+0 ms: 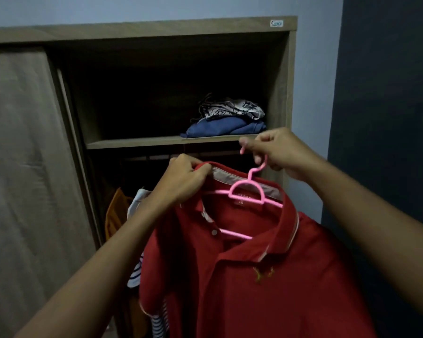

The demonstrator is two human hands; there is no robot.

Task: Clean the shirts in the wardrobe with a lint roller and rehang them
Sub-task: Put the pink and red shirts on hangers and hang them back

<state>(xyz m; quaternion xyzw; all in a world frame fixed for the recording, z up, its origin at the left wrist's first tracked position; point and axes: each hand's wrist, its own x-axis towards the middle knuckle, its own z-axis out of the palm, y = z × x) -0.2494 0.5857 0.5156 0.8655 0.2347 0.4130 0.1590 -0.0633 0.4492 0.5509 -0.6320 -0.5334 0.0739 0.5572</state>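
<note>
Red polo shirt (266, 276) w/ pink plastic hanger (248, 191) held up near open wooden wardrobe (156, 30). Hanger hook gripped by right hand (276, 152); collar pinched by left hand (188, 179). Folded clothes (227, 120) on far shelf.

One brand sticker (276, 23) stands on the top board of the wardrobe (142, 30), near its right corner. It is white with blue script, and I read it as "Costa", though the letters are small and I cannot confirm them. The neck label (244, 199) inside the collar of the red polo shirt (266, 276) carries a line of capitals, partly hidden behind the pink hanger (248, 191); I cannot read it. An embroidered chest emblem (263, 273) shows no legible letters.
</note>
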